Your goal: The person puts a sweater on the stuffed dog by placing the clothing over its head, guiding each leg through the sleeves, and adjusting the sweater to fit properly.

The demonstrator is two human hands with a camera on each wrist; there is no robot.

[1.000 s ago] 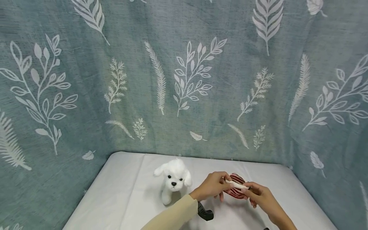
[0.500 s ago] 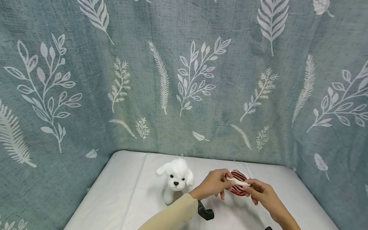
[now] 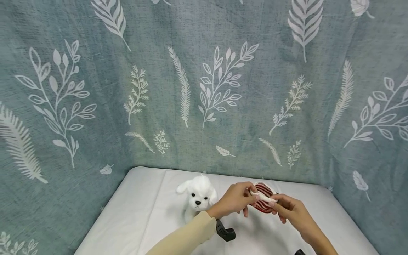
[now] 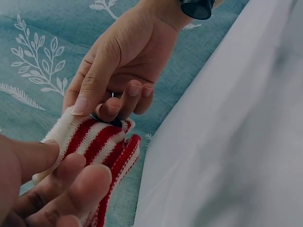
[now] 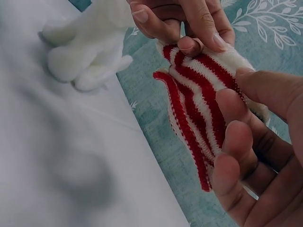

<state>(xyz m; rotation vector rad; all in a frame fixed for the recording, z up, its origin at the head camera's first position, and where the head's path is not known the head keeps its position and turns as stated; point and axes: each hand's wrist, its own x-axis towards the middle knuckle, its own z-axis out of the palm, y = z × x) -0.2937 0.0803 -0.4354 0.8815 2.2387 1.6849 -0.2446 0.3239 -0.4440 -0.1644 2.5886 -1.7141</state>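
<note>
Between both hands hangs a small red-and-white striped knitted garment [image 3: 264, 206] with a white band along its upper edge. My left hand [image 3: 234, 199] pinches one end of that band between thumb and fingers. The other end is gripped by my right hand [image 3: 291, 211] in the same way. From the right wrist view, the stripes of the knitted garment [image 5: 199, 101] run down to a red hem. A white plush dog [image 3: 199, 194] stands to the left of my left hand, its lower body partly covered by my sleeve.
A white-covered table [image 3: 153, 216] lies below the hands. Leaf-patterned teal curtains [image 3: 191, 148] enclose its back and sides. A black strap-like piece [image 3: 225, 232] shows below my left wrist.
Both hands have risen slightly with the garment, still pinching its white band. The head view has shifted a little, and my left sleeve covers more of the plush dog.
</note>
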